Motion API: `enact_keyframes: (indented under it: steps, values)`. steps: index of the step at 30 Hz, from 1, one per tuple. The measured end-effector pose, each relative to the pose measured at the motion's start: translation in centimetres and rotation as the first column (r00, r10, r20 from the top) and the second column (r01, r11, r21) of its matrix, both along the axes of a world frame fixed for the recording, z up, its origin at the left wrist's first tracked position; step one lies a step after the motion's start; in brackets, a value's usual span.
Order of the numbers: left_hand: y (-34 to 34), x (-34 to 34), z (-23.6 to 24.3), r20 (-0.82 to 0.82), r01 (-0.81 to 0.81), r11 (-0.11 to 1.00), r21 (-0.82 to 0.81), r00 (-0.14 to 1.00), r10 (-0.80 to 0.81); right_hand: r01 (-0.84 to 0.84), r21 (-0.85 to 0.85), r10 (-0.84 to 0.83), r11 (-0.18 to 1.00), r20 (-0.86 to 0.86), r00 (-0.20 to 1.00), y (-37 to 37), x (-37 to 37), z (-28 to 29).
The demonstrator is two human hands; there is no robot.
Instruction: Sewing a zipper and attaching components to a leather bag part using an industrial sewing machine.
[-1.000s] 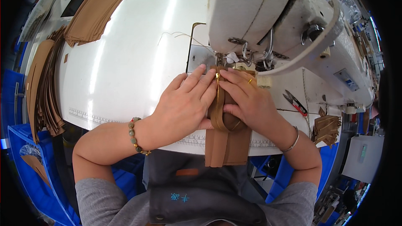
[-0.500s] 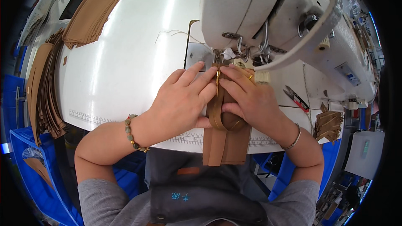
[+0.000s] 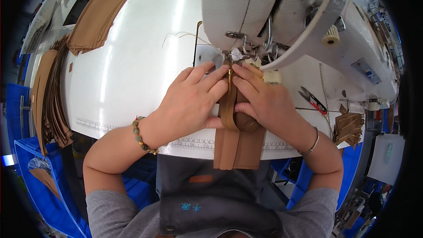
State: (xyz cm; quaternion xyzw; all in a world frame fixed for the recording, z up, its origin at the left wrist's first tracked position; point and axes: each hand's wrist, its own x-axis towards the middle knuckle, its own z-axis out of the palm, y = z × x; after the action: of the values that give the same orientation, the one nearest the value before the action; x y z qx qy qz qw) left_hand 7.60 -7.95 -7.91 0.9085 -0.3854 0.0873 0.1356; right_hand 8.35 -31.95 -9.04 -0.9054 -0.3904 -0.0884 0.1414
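Observation:
A brown zipper (image 3: 228,105) with gold teeth lies on brown fabric (image 3: 246,152), its far end under the sewing machine's presser foot (image 3: 228,56). The zipper's near part curls into a loop. My left hand (image 3: 189,94) presses its fingertips along the zipper's left side close to the foot, its thumb against the brown layers. From the right, my right hand (image 3: 264,101) holds the zipper and fabric with bent fingers near the foot, its thumb at the loop. The fabric's near end hangs over the table edge. What lies beneath my fingers is hidden.
The white sewing machine (image 3: 370,44) fills the far right. Red-handled thread snips (image 3: 315,101) and small brown pieces (image 3: 349,128) lie right of my hand. Stacked brown panels (image 3: 99,20) and draped brown pieces (image 3: 50,97) are at left. A blue bin (image 3: 48,180) stands below.
The fabric's near end has shifted slightly away from me, toward the machine. Both hands keep their hold on the zipper. The whole view has shifted a little.

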Motion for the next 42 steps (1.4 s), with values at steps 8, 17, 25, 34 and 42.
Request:
enact_keyframes:
  steps: [8, 17, 25, 34, 42]
  values:
    - [-0.1, 0.7, -0.2, 0.055, -0.008, 1.0, 0.008, 0.998, 0.008, 0.031, 0.027, -0.031, 0.999, 0.018, 0.999, -0.2, 0.6, -0.3]
    - [0.0, 0.5, -0.4, 0.011, -0.006, 1.0, 0.019, 1.0, 0.005, 0.027, 0.045, -0.026, 0.999, -0.022, 0.999, -0.1, 0.7, -0.2]
    - [0.2, 0.6, -0.5, 0.012, 0.009, 1.0, -0.01, 1.0, -0.009, 0.031, 0.066, -0.027, 0.997, -0.054, 0.998, -0.2, 0.7, -0.3]
    - [0.1, 1.0, -0.8, 0.041, 0.005, 1.0, -0.024, 0.999, -0.004, 0.057, 0.074, -0.052, 0.996, -0.068, 0.996, -0.2, 1.0, -0.2]
    - [-0.1, 0.2, -0.7, 0.099, -0.03, 1.0, -0.003, 0.995, 0.03, 0.024, 0.057, -0.024, 0.998, -0.002, 1.0, -0.2, 0.9, 0.2]
